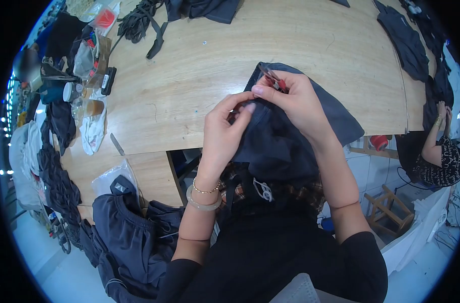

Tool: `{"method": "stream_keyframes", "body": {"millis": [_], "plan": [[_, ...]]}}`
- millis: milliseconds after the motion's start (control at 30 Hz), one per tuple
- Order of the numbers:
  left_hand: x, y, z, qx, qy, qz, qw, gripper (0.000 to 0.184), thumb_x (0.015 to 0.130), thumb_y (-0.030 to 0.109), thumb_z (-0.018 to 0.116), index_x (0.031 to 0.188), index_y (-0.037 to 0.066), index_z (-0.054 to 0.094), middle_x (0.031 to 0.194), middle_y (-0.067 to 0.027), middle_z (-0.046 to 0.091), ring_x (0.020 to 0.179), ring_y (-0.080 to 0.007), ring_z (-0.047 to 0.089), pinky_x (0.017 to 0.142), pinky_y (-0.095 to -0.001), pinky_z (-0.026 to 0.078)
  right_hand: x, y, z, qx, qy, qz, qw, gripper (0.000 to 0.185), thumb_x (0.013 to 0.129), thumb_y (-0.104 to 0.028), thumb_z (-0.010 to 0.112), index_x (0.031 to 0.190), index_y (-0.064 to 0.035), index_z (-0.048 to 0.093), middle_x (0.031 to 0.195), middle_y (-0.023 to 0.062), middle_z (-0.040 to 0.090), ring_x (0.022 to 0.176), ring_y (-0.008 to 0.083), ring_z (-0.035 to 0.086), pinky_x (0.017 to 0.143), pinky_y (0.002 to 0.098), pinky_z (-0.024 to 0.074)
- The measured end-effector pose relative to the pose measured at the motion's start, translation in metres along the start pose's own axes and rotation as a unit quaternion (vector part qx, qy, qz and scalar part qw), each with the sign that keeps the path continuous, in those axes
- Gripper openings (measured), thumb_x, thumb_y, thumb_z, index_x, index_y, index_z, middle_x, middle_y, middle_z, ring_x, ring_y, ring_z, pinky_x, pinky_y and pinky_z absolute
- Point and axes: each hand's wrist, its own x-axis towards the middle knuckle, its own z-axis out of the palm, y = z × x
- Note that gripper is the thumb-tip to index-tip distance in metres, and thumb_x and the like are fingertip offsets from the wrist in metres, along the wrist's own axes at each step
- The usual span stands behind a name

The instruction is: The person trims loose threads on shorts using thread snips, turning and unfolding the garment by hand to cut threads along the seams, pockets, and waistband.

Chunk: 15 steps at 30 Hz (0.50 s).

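A dark navy garment (275,146) lies over the near edge of the table and hangs down toward my lap. My left hand (226,123) is closed on its upper edge, thumb and fingers pinching the cloth. Right beside it, my right hand (295,98) is closed too, with thumb and forefinger at the same edge. Tucked in that hand is a pair of thread snips (278,82), dark with red on it, blades pointing up and away from me. The exact spot between the fingertips is partly hidden.
Dark shorts (121,227) are heaped at lower left near a clear plastic bag (114,174). Jars (91,107) and a box of supplies (101,65) stand on the left. Black straps (136,22) lie at the back. Another person's arm (434,134) and a wooden stool (389,212) are at right.
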Motion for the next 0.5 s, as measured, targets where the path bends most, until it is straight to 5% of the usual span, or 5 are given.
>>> {"method": "stream_keyframes", "body": {"millis": [33,133,233,367,500], "plan": [[0.000,0.001,0.000,0.001,0.000,0.000,1.000,0.014,0.086,0.001,0.068,0.100,0.000,0.070,0.096,-0.0033,0.067,0.080,-0.0089,0.057,0.071,-0.0246,0.047,0.002,-0.002,0.004,0.011,-0.003,0.011,1.000,0.021,0.088,-0.015,0.070,0.078,0.0014,0.062,0.066,-0.0055,0.048,0.064,0.0029,0.038,0.057,0.0212,0.0335],[0.004,-0.003,-0.001,0.236,0.086,0.214,0.944,0.017,0.072,0.003,0.076,0.087,-0.002,0.069,0.101,-0.0087,0.060,0.076,-0.0243,0.054,0.073,-0.0338,0.047,0.005,-0.003,0.007,-0.012,-0.018,0.022,1.000,0.022,0.088,-0.017,0.070,0.081,0.0012,0.062,0.066,-0.0037,0.051,0.064,0.0036,0.040,0.059,0.0207,0.0350],[0.007,-0.003,-0.001,0.301,0.120,0.249,0.913,0.012,0.075,0.001,0.073,0.083,-0.002,0.065,0.098,-0.0101,0.061,0.078,-0.0254,0.055,0.073,-0.0364,0.046,0.007,-0.005,0.006,-0.060,-0.012,0.005,0.998,0.024,0.088,-0.021,0.071,0.086,0.0002,0.060,0.066,-0.0022,0.052,0.066,0.0046,0.043,0.061,0.0209,0.0368],[0.011,-0.012,-0.004,0.314,0.116,0.236,0.912,0.009,0.079,0.001,0.070,0.081,-0.001,0.062,0.087,-0.0120,0.063,0.077,-0.0270,0.059,0.069,-0.0386,0.046,0.004,0.002,-0.015,-0.145,0.081,-0.047,0.985,0.029,0.087,-0.025,0.072,0.096,-0.0024,0.057,0.067,-0.0010,0.051,0.070,0.0070,0.047,0.065,0.0233,0.0397],[0.009,-0.012,-0.001,0.270,0.126,0.117,0.947,0.008,0.088,0.003,0.065,0.084,-0.002,0.060,0.074,-0.0125,0.064,0.062,-0.0221,0.063,0.057,-0.0327,0.048,-0.007,0.009,-0.033,-0.230,0.067,-0.060,0.969,0.031,0.078,-0.025,0.079,0.085,-0.0023,0.060,0.070,0.0027,0.058,0.070,0.0117,0.053,0.069,0.0256,0.0438]]}}
